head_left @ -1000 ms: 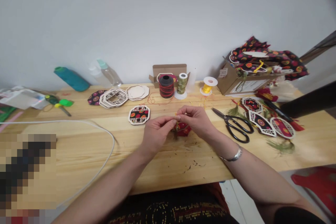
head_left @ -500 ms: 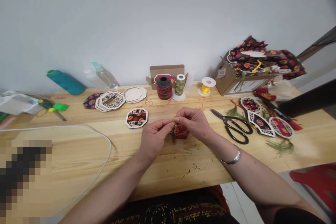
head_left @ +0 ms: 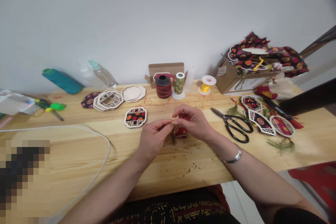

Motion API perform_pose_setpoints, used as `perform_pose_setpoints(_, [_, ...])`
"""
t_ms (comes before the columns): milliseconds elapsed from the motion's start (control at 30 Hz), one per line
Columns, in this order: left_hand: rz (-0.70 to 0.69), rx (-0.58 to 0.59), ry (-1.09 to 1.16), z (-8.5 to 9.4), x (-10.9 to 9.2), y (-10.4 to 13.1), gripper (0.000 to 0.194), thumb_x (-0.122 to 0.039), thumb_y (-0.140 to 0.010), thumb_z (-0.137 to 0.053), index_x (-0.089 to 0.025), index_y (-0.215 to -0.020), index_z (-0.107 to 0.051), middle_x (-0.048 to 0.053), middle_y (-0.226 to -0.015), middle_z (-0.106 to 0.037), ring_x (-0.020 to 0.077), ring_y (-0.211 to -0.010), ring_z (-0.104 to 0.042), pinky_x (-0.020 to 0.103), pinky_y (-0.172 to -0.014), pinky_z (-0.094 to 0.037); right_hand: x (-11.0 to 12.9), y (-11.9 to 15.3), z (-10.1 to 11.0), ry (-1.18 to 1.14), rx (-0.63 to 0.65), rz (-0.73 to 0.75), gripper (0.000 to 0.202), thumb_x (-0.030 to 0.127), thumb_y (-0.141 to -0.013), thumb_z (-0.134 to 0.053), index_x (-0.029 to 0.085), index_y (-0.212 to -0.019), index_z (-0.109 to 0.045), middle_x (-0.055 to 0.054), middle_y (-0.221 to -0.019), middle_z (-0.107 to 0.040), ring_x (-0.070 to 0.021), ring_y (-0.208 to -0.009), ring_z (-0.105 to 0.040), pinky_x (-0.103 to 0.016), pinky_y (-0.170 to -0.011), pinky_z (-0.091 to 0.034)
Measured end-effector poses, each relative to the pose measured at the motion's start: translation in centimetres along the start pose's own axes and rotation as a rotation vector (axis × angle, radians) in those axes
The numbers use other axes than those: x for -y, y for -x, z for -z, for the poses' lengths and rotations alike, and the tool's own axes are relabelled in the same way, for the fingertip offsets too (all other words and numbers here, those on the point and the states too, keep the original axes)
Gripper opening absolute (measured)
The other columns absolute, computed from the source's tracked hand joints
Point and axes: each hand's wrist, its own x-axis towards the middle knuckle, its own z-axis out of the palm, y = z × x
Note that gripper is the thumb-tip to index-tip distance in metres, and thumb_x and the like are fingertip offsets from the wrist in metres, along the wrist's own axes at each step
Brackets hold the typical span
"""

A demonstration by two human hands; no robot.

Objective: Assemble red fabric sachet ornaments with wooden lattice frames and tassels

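Little has just changed: at the centre of the wooden surface (head_left: 115,168), the left hand (head_left: 153,138) and right hand (head_left: 195,124) still pinch closely together on a yellow cord (head_left: 172,118), beside a red patterned piece (head_left: 181,132), scissors (head_left: 226,116) at three o'clock, suggesting continuing fine handwork.

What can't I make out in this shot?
Yellow cord, head view: mostly covered by the left hand and right hand; any knot is hidden.
Red patterned piece, head view: partly behind the right hand.
Cardboard box, head view: patterned fabric hides deeper contents.
Large white label, head view: print too small.
Red object, head view: cut off by right edge.
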Motion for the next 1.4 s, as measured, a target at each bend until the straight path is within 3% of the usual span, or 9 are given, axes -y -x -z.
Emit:
perform_pose_setpoints(100, [-0.013,0.01,-0.013,0.0,-0.1,0.0,0.013,-0.03,-0.07,-0.074,-0.02,-0.078,-0.078,0.003,-0.078,-0.076,0.0157,-0.072,-0.066,0.026,-0.073,-0.051,0.0,0.0,0.2,-0.04,0.042,-0.081,0.024,0.033,-0.068,-0.076,0.019,-0.088,-0.071,0.0,-0.079,-0.064,-0.0082,-0.058,-0.047,-0.023,-0.054,-0.042])
perform_pose_setpoints(300, [-0.055,-0.009,-0.073,0.0,0.0,0.2,0.01,-0.028,-0.071,-0.073,-0.022,-0.076,-0.078,0.001,-0.072,-0.075,0.0149,-0.066,-0.065,0.024,-0.065,-0.051,0.4,0.0,0.4,-0.216,0.14,-0.194,0.023,0.038,-0.066,-0.077,0.017,-0.075,-0.07,0.0,-0.076,-0.063,-0.0094,-0.059,-0.054,-0.024,-0.053,-0.045])
perform_pose_setpoints(467, [-0.108,-0.02,-0.134,0.0,0.2,0.2,0.012,-0.027,-0.073,-0.07,-0.021,-0.08,-0.078,0.001,-0.074,-0.076,0.0143,-0.066,-0.065,0.023,-0.065,-0.051,0.5,0.0,0.4,-0.178,0.094,-0.096,0.026,0.039,-0.064,-0.08,0.017,-0.066,-0.067,0.001,-0.071,-0.06,-0.0098,-0.063,-0.054,-0.024,-0.059,-0.045])
perform_pose_setpoints(767, [-0.238,-0.08,-0.243,0.1,0.7,0.3,0.013,-0.024,-0.079,-0.066,-0.022,-0.086,-0.077,0.002,-0.082,-0.077,0.0149,-0.073,-0.069,0.024,-0.071,-0.054,0.3,0.3,-0.2,0.037,-0.04,0.057,0.022,0.038,-0.074,-0.072,0.019,-0.066,-0.065,-0.002,-0.073,-0.062,-0.0137,-0.07,-0.057,-0.029,-0.067,-0.046])
perform_pose_setpoints(900, [-0.459,-0.102,-0.361,0.1,0.7,0.3,0.012,-0.018,-0.081,-0.064,-0.02,-0.086,-0.075,0.005,-0.092,-0.076,0.0161,-0.083,-0.07,0.027,-0.077,-0.056,0.5,0.4,0.0,0.062,-0.047,0.058,0.018,0.032,-0.076,-0.07,0.018,-0.065,-0.064,-0.002,-0.074,-0.062,-0.0136,-0.072,-0.057,-0.028,-0.069,-0.046])
perform_pose_setpoints(1067, [-0.841,-0.124,-0.558,0.4,1.2,0.2,0.016,-0.007,-0.08,-0.061,-0.017,-0.089,-0.07,0.014,-0.125,-0.064,0.0177,-0.09,-0.068,0.035,-0.083,-0.056,0.8,0.5,0.2,0.071,0.011,-0.001,0.019,0.032,-0.077,-0.068,0.017,-0.066,-0.064,-0.002,-0.076,-0.061,-0.0133,-0.071,-0.056,-0.028,-0.067,-0.045])
perform_pose_setpoints(1133, [-0.946,-0.108,-0.621,0.5,1.3,0.1,0.02,-0.004,-0.078,-0.062,-0.017,-0.092,-0.068,0.013,-0.121,-0.066,0.0192,-0.092,-0.067,0.038,-0.084,-0.055,0.8,0.5,0.3,0.071,0.024,-0.001,0.02,0.033,-0.078,-0.068,0.017,-0.066,-0.064,-0.002,-0.076,-0.062,-0.0135,-0.071,-0.056,-0.028,-0.068,-0.045])
perform_pose_setpoints(1267, [-1.008,-0.117,-0.675,0.7,1.3,0.0,0.02,-0.002,-0.077,-0.063,-0.016,-0.091,-0.067,0.01,-0.097,-0.072,0.0211,-0.092,-0.065,0.039,-0.083,-0.055,0.8,0.5,0.3,0.095,-0.014,0.04,0.02,0.035,-0.077,-0.07,0.018,-0.067,-0.066,-0.001,-0.071,-0.062,-0.0137,-0.069,-0.056,-0.028,-0.066,-0.045])
perform_pose_setpoints(1400, [-0.961,-0.146,-0.655,0.6,1.2,-0.2,0.015,-0.004,-0.079,-0.062,-0.014,-0.089,-0.068,0.009,-0.091,-0.07,0.0191,-0.086,-0.065,0.035,-0.079,-0.055,0.5,0.6,0.2,0.207,-0.065,0.157,0.011,0.025,-0.078,-0.07,0.019,-0.069,-0.07,0.0,-0.065,-0.064,-0.0127,-0.064,-0.056,-0.027,-0.063,-0.045])
